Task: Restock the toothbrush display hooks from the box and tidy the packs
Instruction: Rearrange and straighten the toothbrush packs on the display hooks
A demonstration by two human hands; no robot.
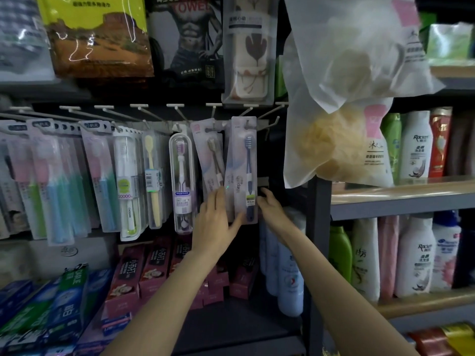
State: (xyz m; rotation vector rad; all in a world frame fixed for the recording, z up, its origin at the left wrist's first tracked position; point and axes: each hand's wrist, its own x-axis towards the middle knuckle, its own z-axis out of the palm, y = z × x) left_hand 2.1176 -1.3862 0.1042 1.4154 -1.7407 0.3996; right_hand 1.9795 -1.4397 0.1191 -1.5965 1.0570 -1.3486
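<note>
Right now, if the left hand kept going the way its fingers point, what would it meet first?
The left hand points up toward the hooks, already touching the blue toothbrush pack; it would slide up that pack. Depth is unclear.

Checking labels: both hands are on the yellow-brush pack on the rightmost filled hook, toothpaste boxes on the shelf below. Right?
Not quite. The head view shows the hands, left and right, on the blue-brush pack, not a yellow one. It hangs on the rightmost filled hook, and the toothpaste boxes do sit on the shelf below.
</note>
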